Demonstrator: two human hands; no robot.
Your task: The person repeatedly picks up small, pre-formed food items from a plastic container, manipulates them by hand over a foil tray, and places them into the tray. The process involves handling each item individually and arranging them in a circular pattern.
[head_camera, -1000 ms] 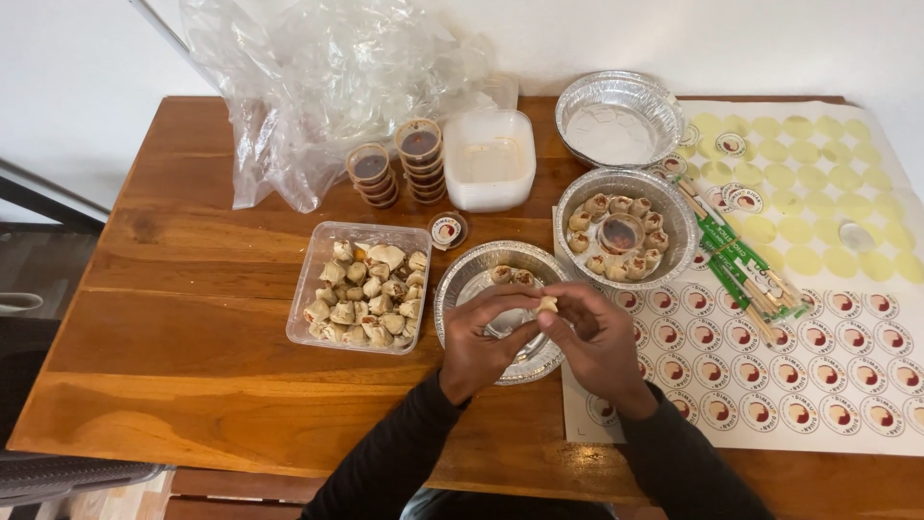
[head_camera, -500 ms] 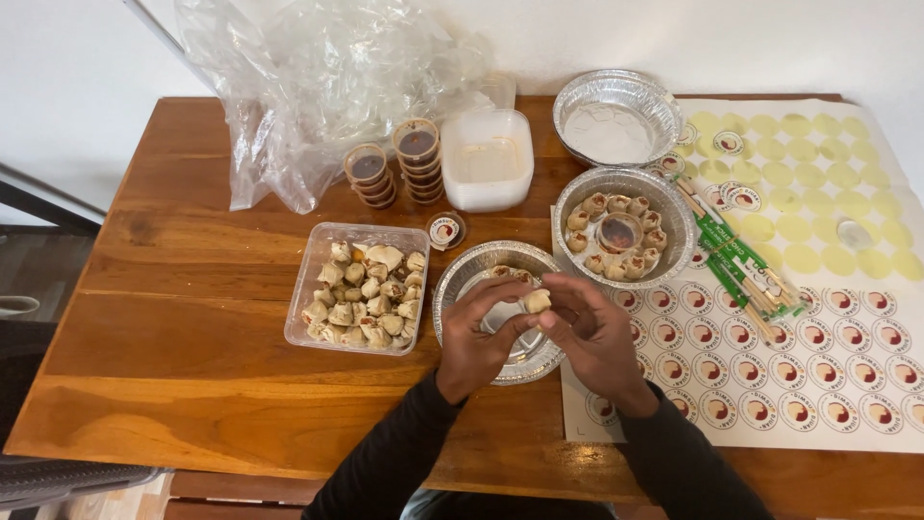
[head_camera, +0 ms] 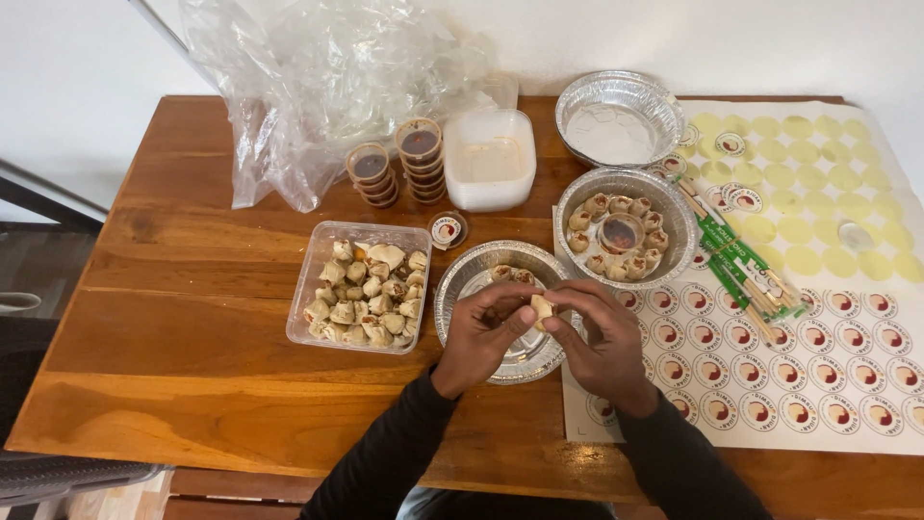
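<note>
Two hands meet over the near foil dish [head_camera: 481, 289]; the left hand [head_camera: 481, 329] and the right hand [head_camera: 602, 342] both pinch one small pale dumpling [head_camera: 542, 307] between their fingertips, just above the dish's right half; half a second ago the dumpling sat a little higher and further right, at the right hand's fingertips, and the left hand has since closed in on it; the dishes and tubs have not shifted. Two more dumplings [head_camera: 512, 274] lie at the dish's far rim; much of its floor is hidden under the hands. Left of it stands a clear tub of dumplings [head_camera: 364, 286]; right and beyond, a filled foil dish [head_camera: 624, 236] with a sauce cup at its centre; wrapped chopsticks [head_camera: 739, 265] lie across a sticker sheet [head_camera: 818, 318] on the worktop [head_camera: 192, 337]; the sleeves are cut off by the lower edge.
</note>
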